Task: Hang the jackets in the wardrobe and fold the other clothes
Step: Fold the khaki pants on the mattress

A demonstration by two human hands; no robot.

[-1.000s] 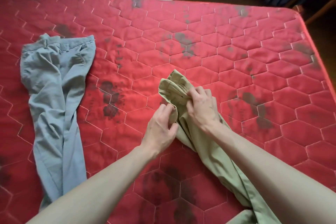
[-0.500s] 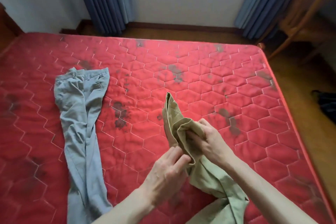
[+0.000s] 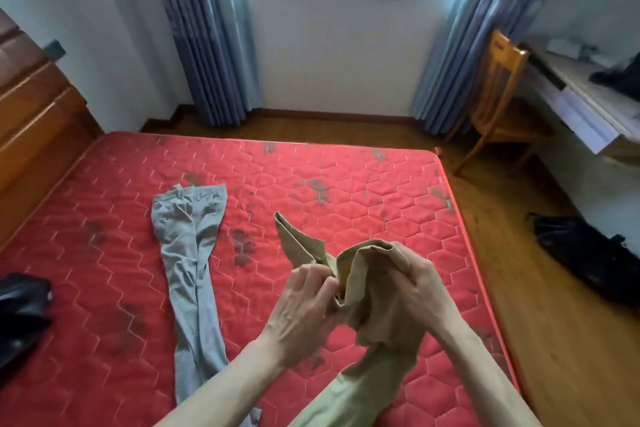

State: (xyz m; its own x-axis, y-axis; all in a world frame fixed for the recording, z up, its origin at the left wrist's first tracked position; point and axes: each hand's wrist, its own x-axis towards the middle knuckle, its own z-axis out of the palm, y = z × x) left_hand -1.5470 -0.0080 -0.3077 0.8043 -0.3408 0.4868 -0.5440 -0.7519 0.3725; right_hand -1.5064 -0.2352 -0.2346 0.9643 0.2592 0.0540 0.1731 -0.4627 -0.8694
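Observation:
Khaki trousers (image 3: 377, 298) are lifted above the red mattress (image 3: 363, 191), bunched at the waist. My left hand (image 3: 301, 308) pinches the waistband's left side, and my right hand (image 3: 419, 284) grips the fabric on the right. One corner of the waist sticks up and away toward the bed. Their legs hang down out of view at the bottom. Grey trousers (image 3: 190, 253) lie flat and lengthwise on the mattress to the left of my hands.
A dark garment (image 3: 20, 308) lies at the bed's left edge. Another dark garment (image 3: 585, 253) is on the wooden floor at the right. A wooden chair (image 3: 498, 87) and a desk (image 3: 588, 104) stand at the far right; a wooden headboard (image 3: 34, 121) is at the left.
My head has tilted up, so the window, curtains, chair and desk came into view. Both hands have raised the khaki trousers off the mattress while reworking their hold on the waistband.

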